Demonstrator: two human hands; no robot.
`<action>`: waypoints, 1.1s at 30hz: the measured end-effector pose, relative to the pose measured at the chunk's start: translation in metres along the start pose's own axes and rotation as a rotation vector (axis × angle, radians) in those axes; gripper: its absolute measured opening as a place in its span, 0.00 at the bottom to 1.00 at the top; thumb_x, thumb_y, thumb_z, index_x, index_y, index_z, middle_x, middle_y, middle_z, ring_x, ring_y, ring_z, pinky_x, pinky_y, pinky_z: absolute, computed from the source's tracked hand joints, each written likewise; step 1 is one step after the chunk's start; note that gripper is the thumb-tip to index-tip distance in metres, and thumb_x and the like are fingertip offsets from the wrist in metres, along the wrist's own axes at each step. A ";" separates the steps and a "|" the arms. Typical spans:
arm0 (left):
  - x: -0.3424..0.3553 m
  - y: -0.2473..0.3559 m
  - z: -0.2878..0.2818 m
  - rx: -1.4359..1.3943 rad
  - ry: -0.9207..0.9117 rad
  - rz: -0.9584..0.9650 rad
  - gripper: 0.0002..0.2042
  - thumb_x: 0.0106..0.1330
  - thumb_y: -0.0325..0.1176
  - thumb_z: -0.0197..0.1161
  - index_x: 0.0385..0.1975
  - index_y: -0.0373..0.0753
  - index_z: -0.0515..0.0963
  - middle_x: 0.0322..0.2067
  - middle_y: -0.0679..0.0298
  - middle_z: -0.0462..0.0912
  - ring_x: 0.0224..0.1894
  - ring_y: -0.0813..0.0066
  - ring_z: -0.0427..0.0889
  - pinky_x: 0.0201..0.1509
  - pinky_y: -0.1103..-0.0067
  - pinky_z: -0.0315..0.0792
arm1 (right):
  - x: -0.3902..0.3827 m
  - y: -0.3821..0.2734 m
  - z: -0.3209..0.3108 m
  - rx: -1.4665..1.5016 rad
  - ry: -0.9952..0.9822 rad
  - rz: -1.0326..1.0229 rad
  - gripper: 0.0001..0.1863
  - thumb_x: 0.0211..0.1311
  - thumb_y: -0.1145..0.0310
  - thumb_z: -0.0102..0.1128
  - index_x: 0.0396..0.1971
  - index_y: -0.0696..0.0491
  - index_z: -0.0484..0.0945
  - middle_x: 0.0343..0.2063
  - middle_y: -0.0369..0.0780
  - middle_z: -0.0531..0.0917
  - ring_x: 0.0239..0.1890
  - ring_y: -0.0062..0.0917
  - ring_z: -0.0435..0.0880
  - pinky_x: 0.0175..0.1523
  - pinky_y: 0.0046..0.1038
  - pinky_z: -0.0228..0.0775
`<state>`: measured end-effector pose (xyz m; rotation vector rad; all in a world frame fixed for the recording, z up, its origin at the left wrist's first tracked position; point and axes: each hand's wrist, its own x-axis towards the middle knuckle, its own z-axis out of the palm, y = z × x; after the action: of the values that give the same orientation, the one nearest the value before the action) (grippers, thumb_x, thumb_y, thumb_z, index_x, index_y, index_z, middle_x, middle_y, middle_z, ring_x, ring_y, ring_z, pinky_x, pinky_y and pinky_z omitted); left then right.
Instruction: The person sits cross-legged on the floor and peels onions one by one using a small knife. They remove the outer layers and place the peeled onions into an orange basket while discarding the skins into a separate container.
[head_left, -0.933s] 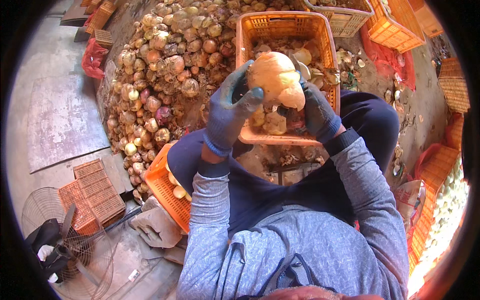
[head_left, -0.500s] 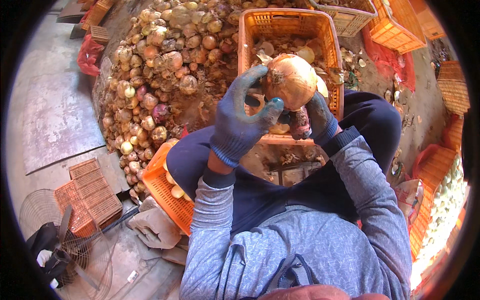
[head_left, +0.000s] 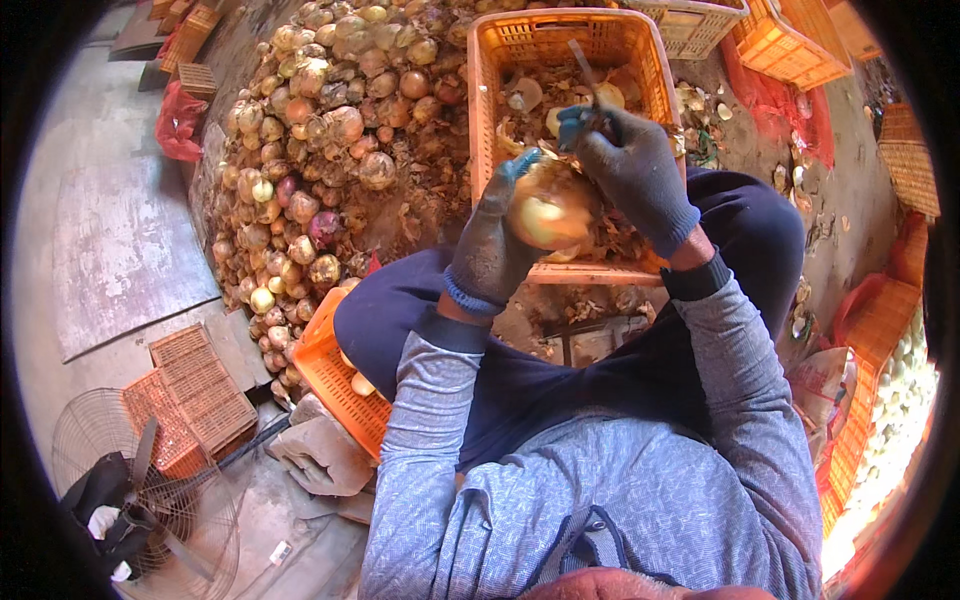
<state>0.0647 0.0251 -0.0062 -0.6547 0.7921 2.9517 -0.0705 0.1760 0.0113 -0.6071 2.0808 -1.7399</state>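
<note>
My left hand (head_left: 495, 235), in a dirty blue work glove, grips a large yellow onion (head_left: 548, 218) from its left side. A pale patch shows on the onion's near side, and the onion is slightly blurred. My right hand (head_left: 637, 170), gloved too, is closed around a knife (head_left: 583, 64) just above and right of the onion. The thin blade points up and away; the handle is mostly hidden by the fingers. Below both hands stands an orange plastic crate (head_left: 478, 120) with papery skins and some onion pieces inside.
A big heap of unpeeled onions (head_left: 300, 130) lies at the left. Another orange crate (head_left: 335, 375) with pale onions stands by my left knee. A standing fan (head_left: 150, 490) and a brown crate (head_left: 200, 390) are at lower left. More orange crates (head_left: 790, 50) line the right.
The onion has come lower and turned, now showing a pale patch. My right hand has left the onion's underside and risen above it, with the knife blade now visible pointing away.
</note>
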 end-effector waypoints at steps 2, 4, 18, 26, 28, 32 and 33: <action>0.005 0.002 -0.001 0.012 -0.029 0.037 0.32 0.79 0.52 0.61 0.72 0.34 0.67 0.65 0.52 0.76 0.66 0.59 0.78 0.72 0.60 0.74 | 0.003 0.019 -0.006 0.008 0.014 -0.184 0.16 0.66 0.67 0.69 0.52 0.54 0.85 0.43 0.44 0.90 0.45 0.32 0.92 0.49 0.30 0.83; 0.011 0.009 0.004 0.053 -0.073 0.071 0.32 0.79 0.52 0.60 0.72 0.32 0.68 0.65 0.51 0.77 0.66 0.58 0.78 0.73 0.61 0.72 | 0.003 0.045 -0.003 0.275 -0.005 -0.076 0.17 0.67 0.67 0.71 0.53 0.54 0.83 0.43 0.41 0.89 0.45 0.29 0.91 0.49 0.29 0.84; 0.007 0.032 0.008 0.506 0.003 0.374 0.35 0.80 0.54 0.58 0.76 0.34 0.63 0.67 0.51 0.75 0.67 0.63 0.77 0.74 0.66 0.72 | -0.028 0.002 0.018 0.665 -0.238 0.507 0.23 0.76 0.50 0.65 0.54 0.53 0.75 0.15 0.27 0.62 0.11 0.13 0.60 0.17 0.22 0.52; 0.009 0.012 0.005 0.356 -0.020 0.368 0.36 0.78 0.52 0.61 0.78 0.38 0.60 0.69 0.52 0.73 0.70 0.59 0.74 0.77 0.61 0.67 | -0.031 0.002 0.028 0.713 -0.057 0.642 0.27 0.72 0.44 0.66 0.41 0.58 0.82 0.22 0.33 0.77 0.18 0.16 0.73 0.19 0.23 0.65; 0.018 0.007 -0.005 0.320 0.019 0.358 0.33 0.79 0.55 0.58 0.75 0.40 0.65 0.67 0.55 0.76 0.68 0.60 0.77 0.74 0.60 0.72 | -0.031 0.007 0.027 0.641 -0.071 0.580 0.26 0.73 0.45 0.65 0.40 0.59 0.82 0.22 0.33 0.77 0.18 0.16 0.74 0.20 0.23 0.66; 0.022 0.015 -0.011 0.152 0.026 0.193 0.32 0.78 0.61 0.57 0.69 0.41 0.72 0.62 0.56 0.81 0.63 0.59 0.82 0.67 0.60 0.80 | -0.021 0.014 0.024 0.391 -0.085 0.335 0.24 0.73 0.49 0.67 0.43 0.61 0.86 0.28 0.36 0.85 0.28 0.18 0.81 0.32 0.22 0.73; 0.021 0.016 -0.011 0.155 0.031 0.203 0.32 0.78 0.61 0.57 0.69 0.41 0.72 0.62 0.56 0.81 0.62 0.59 0.82 0.66 0.61 0.80 | -0.020 0.010 0.021 0.341 -0.098 0.273 0.24 0.73 0.50 0.67 0.45 0.61 0.86 0.29 0.37 0.87 0.30 0.18 0.83 0.35 0.22 0.75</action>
<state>0.0483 0.0040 -0.0153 -0.6478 1.1417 3.0196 -0.0435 0.1713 -0.0017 -0.2853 1.6579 -1.8036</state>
